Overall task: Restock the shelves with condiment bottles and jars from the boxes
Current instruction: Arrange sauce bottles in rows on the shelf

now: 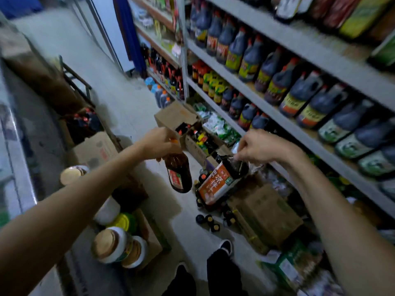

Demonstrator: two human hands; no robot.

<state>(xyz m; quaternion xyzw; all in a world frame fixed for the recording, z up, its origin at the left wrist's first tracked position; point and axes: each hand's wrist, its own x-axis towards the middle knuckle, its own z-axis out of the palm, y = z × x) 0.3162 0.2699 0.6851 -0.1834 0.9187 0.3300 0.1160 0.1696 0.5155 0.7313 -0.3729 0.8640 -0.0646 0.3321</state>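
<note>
My left hand (162,142) grips the neck of a dark brown sauce bottle (179,174) with an orange cap and red label, hanging upright above the floor. My right hand (260,147) grips the top of a second dark bottle (220,182) with a large orange and white label, tilted with its base down to the left. Beyond both hands an open cardboard box (177,116) on the floor holds several dark bottles with red caps. The grey metal shelves (299,45) on the right carry rows of dark jugs.
Several loose small bottles (210,221) stand on the floor by a closed cardboard box (267,212). White jars with tan lids (115,244) and cartons (96,150) sit on the left. My shoes (226,246) are below. The aisle floor (119,97) runs ahead.
</note>
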